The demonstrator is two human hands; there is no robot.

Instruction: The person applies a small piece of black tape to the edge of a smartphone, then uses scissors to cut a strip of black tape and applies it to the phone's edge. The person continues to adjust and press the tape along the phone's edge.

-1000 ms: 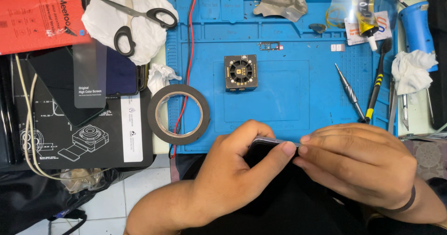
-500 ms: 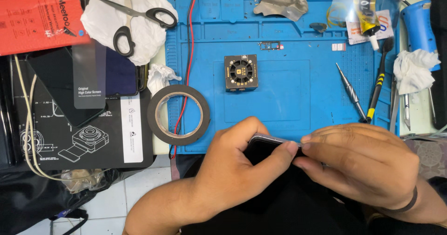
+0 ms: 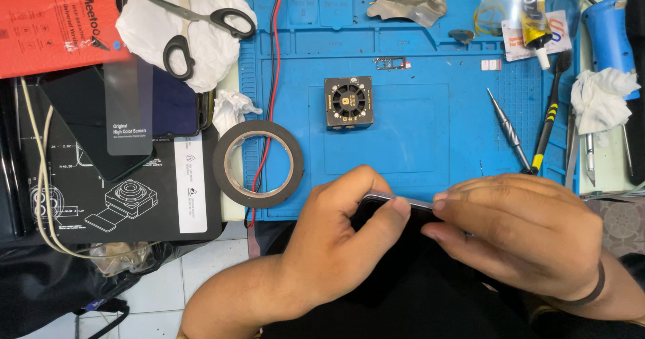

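Note:
Both my hands hold a thin dark phone (image 3: pixel 384 203) edge-up at the near edge of the blue work mat (image 3: pixel 416 110). My left hand (image 3: pixel 336 245) wraps its left end, thumb pressed along the top edge. My right hand (image 3: pixel 517 235) pinches the right part of that edge, a dark band on the wrist. Most of the phone is hidden behind my fingers. A small square black fan module (image 3: pixel 349 103) sits on the mat just beyond my hands. A roll of black tape (image 3: pixel 258 163) lies left of my left hand, over a red wire (image 3: pixel 271 77).
Scissors (image 3: pixel 195 26) lie on white tissue at the back left, beside a red packet (image 3: pixel 54 30) and a black box (image 3: pixel 121 191). A screwdriver (image 3: pixel 508 131), a black brush (image 3: pixel 549 114), a glue tube (image 3: pixel 531 33) and a blue tool (image 3: pixel 608 33) sit at right.
My hands stay on the phone; the fingertips have shifted only slightly along its top edge. Nothing else has moved.

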